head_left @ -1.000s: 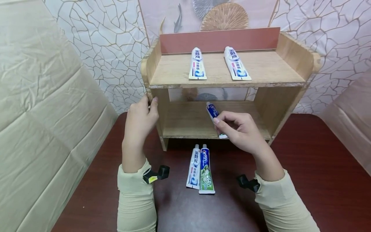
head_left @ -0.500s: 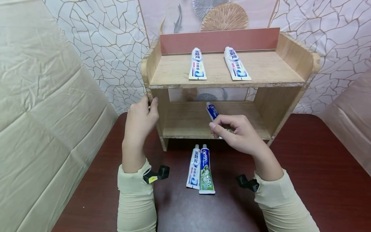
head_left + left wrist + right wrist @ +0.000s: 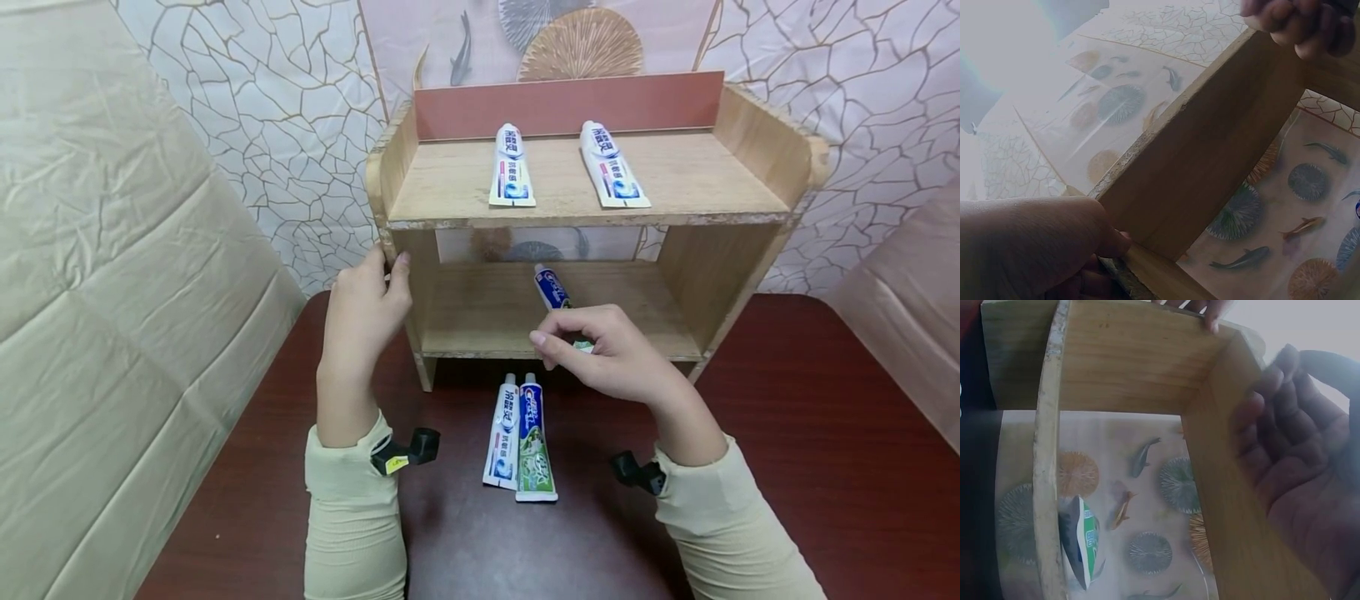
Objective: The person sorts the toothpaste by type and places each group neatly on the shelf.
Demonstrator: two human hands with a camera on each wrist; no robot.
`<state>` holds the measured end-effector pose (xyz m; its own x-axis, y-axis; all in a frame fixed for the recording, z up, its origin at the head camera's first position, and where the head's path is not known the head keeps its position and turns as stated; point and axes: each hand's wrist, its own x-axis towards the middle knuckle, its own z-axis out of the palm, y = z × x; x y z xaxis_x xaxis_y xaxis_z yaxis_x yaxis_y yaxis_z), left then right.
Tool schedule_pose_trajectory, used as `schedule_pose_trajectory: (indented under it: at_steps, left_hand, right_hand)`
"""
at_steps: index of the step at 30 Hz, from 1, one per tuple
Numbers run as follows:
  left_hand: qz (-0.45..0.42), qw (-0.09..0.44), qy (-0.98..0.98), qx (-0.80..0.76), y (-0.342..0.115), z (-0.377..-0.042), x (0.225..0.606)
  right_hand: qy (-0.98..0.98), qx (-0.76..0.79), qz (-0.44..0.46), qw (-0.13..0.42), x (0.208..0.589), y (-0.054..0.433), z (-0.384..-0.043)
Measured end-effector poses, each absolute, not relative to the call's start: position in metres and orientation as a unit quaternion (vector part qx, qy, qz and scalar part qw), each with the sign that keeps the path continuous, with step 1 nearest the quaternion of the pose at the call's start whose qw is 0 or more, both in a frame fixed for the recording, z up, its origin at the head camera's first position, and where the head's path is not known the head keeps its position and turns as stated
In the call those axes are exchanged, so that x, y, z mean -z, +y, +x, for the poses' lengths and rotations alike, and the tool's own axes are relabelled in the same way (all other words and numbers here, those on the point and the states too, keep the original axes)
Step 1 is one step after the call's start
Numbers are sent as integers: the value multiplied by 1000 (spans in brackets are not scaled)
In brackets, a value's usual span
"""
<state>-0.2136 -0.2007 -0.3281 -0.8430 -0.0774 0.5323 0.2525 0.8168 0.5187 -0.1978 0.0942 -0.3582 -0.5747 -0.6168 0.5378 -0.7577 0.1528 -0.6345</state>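
Note:
A wooden two-tier shelf (image 3: 697,179) stands at the back of the table. My left hand (image 3: 367,304) grips the edge of its left side panel, thumb on the inner face. In front of the lower board is my right hand (image 3: 603,354), fingers loosely bent and nothing between them. Behind it, a blue and green toothpaste tube (image 3: 552,287) lies on the lower board, partly hidden by the hand; the right wrist view shows the tube's flat end (image 3: 1088,544) apart from the fingers. On the upper board lie two white toothpaste tubes (image 3: 512,167) (image 3: 612,167).
On the dark red table (image 3: 600,550), in front of the shelf, a white toothpaste tube (image 3: 501,433) and a blue and green toothpaste tube (image 3: 535,442) lie side by side. Patterned cloth (image 3: 285,125) hangs behind, and a beige cloth (image 3: 112,292) slopes along the left.
My right hand has let go of the toothpaste tube on the lower board and moved slightly toward me and left. The left hand has stayed on the shelf's side.

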Motion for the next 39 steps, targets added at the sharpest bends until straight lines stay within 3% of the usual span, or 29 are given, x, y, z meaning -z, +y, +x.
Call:
schedule_pose_trajectory:
  at_steps: [10, 23, 33, 39]
  left_hand:
    - [-51, 274, -910, 305, -202, -214, 328]
    - [-53, 272, -910, 308, -202, -214, 328]
    - [-53, 270, -911, 308, -202, -214, 329]
    - [-59, 275, -909, 308, -203, -214, 329]
  right_hand:
    - [-781, -399, 480, -30, 365, 84, -198]
    - [-800, -320, 495, -109, 376, 75, -199]
    - [-818, -264, 470, -200, 391, 67, -198]
    - [-828, -234, 461, -220, 394, 64, -197]
